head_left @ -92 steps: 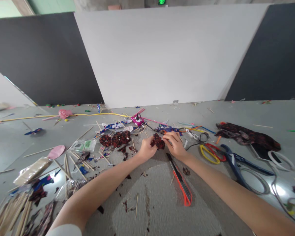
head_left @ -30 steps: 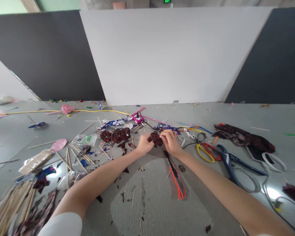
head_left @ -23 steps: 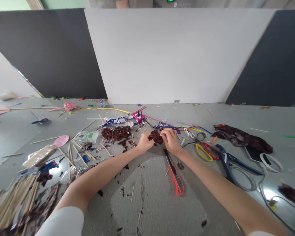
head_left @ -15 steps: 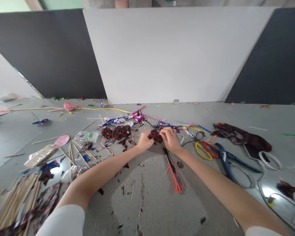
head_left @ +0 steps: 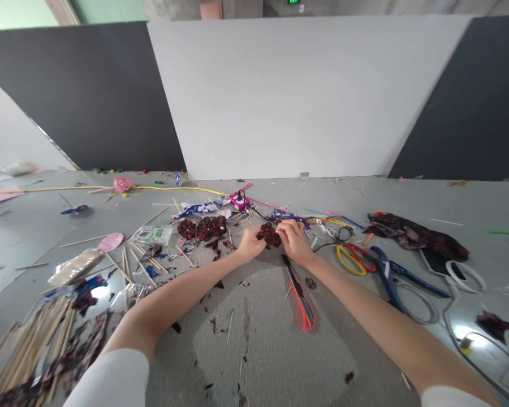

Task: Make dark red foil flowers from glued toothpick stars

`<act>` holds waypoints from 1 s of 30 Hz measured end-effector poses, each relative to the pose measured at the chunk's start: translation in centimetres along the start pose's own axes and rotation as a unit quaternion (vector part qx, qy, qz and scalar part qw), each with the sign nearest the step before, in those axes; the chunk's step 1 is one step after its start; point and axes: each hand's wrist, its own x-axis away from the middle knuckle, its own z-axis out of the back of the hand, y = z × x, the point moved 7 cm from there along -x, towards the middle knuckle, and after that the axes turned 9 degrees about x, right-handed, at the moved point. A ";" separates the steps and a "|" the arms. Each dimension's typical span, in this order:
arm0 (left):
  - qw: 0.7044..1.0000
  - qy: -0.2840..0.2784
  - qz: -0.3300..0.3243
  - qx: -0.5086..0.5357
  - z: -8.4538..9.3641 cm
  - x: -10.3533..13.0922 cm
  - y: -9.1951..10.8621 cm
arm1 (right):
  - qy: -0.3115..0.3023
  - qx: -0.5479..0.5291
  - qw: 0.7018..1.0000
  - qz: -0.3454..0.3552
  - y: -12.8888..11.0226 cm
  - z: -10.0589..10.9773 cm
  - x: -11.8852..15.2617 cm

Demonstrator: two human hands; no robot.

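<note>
Between my two hands is a small dark red and black fabric flower (head_left: 270, 234). My left hand (head_left: 251, 243) grips its left edge with closed fingers. On the other side, my right hand (head_left: 293, 238) pinches at the flower's right edge, where a tiny white bit shows at the fingertips; I cannot make out what it is. Similar dark red fabric flowers (head_left: 203, 228) lie in a row to the left of my hands. Just below my right hand rests a red and black utility knife (head_left: 299, 297) on the grey floor.
Scissors (head_left: 351, 259) with yellow and red handles and blue-handled cutters (head_left: 390, 277) lie right. Dark fabric (head_left: 415, 234) partly covers a phone (head_left: 439, 264). A pink power socket (head_left: 238, 199) sits ahead. Wooden sticks (head_left: 34, 345) and scraps are at left. A white panel (head_left: 305, 96) stands behind.
The view has shifted slightly. Both hands stay on the flower in nearly the same pose, and the surrounding things lie as before.
</note>
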 end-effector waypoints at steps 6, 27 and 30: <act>1.000 0.002 0.011 0.006 0.0 0.0 0.0 | 0.000 -0.007 1.000 -0.008 0.0 0.1 0.0; 0.999 0.013 0.017 0.023 0.1 0.0 -1.0 | 0.032 -0.001 0.999 -0.025 0.2 0.6 0.0; 1.000 0.012 0.015 0.019 0.1 0.0 -0.9 | 0.027 0.001 0.999 -0.020 0.2 0.4 0.0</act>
